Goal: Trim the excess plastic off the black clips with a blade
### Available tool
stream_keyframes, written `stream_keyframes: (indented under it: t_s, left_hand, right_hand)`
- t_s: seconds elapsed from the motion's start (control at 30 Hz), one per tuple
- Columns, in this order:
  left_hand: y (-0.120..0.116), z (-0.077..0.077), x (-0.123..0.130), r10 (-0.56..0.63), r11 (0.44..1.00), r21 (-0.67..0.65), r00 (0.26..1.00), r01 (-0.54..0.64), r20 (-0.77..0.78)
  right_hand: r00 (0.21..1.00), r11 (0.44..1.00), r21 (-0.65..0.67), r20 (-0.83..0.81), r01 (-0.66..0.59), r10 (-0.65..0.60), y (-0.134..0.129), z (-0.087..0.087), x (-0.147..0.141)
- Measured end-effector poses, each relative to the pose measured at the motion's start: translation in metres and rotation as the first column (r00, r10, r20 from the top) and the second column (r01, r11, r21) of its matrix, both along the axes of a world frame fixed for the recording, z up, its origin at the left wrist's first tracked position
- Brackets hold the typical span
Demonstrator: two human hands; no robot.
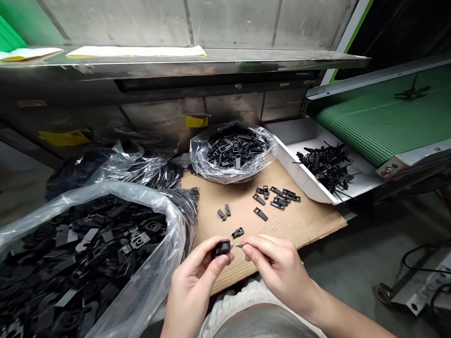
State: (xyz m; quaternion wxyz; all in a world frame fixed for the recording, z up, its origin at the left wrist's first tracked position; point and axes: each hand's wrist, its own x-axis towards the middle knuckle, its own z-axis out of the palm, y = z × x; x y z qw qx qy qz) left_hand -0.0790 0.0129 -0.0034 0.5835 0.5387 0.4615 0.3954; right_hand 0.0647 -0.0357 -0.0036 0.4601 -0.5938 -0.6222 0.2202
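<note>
My left hand [200,274] pinches a black plastic part [221,248] above the near edge of the cardboard sheet [207,188]. Close on its right, my right hand [278,266] holds a thin, pointed metal piece [240,245] between thumb and fingers, its tip toward the black part. Just beyond the hands lies a small black assembled piece [237,232]. Two small black parts [224,212] rest farther back, and several black slotted clips [261,214] are scattered at the right of the cardboard.
A big plastic bag of black parts [83,255] fills the left. Behind the cardboard stands a bag of clips [234,151]. On the right, a white tray [293,168] holds black pieces beside a green conveyor belt [395,116]. A metal shelf [224,64] crosses the back.
</note>
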Motion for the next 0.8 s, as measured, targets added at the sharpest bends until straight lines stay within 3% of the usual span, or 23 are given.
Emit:
stream_keyframes:
  t_s: [0.1,0.2,0.63,0.8]
  left_hand:
    - [0.005,-0.002,-0.012,-0.060,0.985,0.154,0.994,0.074,-0.090]
    - [0.011,-0.004,-0.020,-0.130,0.962,0.225,0.984,0.155,-0.123]
    - [0.008,0.002,-0.024,-0.121,0.935,0.314,0.981,0.164,-0.152]
    - [0.005,0.001,-0.014,-0.140,0.923,0.342,0.981,0.179,-0.136]
  right_hand:
    - [1.000,0.999,0.028,0.014,0.019,-0.019,-0.001,0.004,-0.007]
    - [0.999,1.000,0.029,0.037,0.000,-0.001,0.000,0.009,-0.012]
    - [0.973,0.973,-0.027,-0.025,-0.230,0.230,0.008,0.018,-0.005]
    - [0.929,0.935,-0.077,-0.172,-0.345,0.328,0.013,0.020,0.012]
